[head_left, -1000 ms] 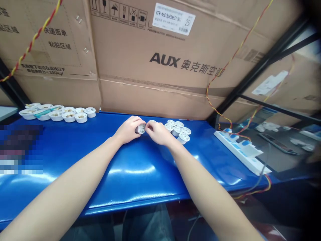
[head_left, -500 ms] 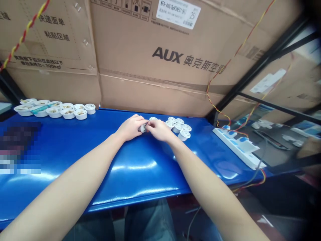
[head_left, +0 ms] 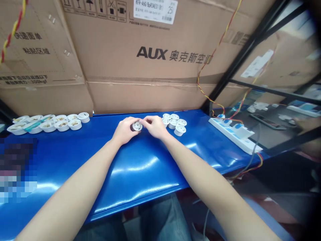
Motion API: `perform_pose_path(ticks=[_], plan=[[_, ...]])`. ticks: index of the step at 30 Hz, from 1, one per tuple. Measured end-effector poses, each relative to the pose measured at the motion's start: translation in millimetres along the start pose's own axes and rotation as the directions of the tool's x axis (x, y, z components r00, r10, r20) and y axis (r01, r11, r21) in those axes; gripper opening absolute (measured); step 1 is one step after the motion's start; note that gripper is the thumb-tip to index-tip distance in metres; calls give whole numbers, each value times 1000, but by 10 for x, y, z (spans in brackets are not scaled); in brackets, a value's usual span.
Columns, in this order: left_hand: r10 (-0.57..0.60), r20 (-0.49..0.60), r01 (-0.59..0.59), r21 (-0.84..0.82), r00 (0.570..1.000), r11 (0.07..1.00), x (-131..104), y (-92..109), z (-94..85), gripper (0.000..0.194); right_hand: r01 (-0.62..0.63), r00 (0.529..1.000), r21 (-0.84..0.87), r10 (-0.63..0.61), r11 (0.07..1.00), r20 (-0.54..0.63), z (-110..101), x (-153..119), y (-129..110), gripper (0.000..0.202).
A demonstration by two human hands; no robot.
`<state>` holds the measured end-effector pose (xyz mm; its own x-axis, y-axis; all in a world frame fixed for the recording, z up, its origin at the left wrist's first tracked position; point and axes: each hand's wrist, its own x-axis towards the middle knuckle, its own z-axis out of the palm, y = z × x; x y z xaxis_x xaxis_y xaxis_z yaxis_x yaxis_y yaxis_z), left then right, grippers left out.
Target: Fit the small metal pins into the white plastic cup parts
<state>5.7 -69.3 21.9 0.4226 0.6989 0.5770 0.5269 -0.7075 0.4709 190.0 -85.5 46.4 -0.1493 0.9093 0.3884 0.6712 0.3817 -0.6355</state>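
Note:
My left hand [head_left: 124, 131] is closed around a small round white plastic part [head_left: 137, 126] with a dark side. Its white face, which carries small fittings too fine to make out, is tipped toward me. Beside it, my right hand [head_left: 155, 126] has thumb and forefinger pinched together close to the part's upper right edge. Whatever lies between those fingertips is hidden. Just right of that hand, several similar round white parts [head_left: 180, 130] stand in a cluster on the blue tabletop [head_left: 140, 187].
Round white tubs [head_left: 62, 125] of small pieces line the back left, a teal strip [head_left: 37, 124] across some. A large cardboard box [head_left: 150, 90] walls off the back. At right are a white power strip [head_left: 233, 135], black rack bars [head_left: 230, 57] and twisted red-yellow wire [head_left: 200, 78].
The view has shifted a little. The round part has turned so more of its white face shows, and my right fingertips have moved from its side toward its upper edge.

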Motion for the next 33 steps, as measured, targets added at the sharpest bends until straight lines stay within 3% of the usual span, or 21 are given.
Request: perform_pose_path(ticks=[4, 7, 11, 15, 20, 24, 29, 33], plan=[[-145, -81, 144, -13, 986, 989, -2, -4, -31, 44, -19, 990, -202, -10, 979, -141, -237, 35, 101, 26], [-236, -117, 234, -33, 965, 972, 3, -40, -45, 44, -8, 997, -362, -21, 932, -77, -329, 47, 218, 28], [-251, -69, 249, -38, 965, 968, -3, -78, -55, 46, 35, 999, -468, -17, 883, 43, -264, 45, 303, 35], [-276, -8, 276, -21, 961, 961, -27, -79, -69, 54, 75, 995, -494, -34, 866, 91, -162, 40, 265, 31], [-322, 158, 329, -14, 933, 944, -31, -114, -118, 47, 187, 978, -485, -116, 854, 173, -67, 54, 73, 25], [-325, 232, 344, -45, 917, 938, -90, -168, -225, 53, 182, 972, -452, -89, 873, 219, 58, 83, -91, 38], [-315, 160, 318, 9, 936, 948, -298, -196, -388, 53, 140, 962, -419, -23, 897, 273, 273, 137, -121, 48], [-288, 125, 285, 42, 949, 958, -355, -197, -405, 62, 130, 958, -362, -22, 923, 287, 376, 191, -67, 49]])
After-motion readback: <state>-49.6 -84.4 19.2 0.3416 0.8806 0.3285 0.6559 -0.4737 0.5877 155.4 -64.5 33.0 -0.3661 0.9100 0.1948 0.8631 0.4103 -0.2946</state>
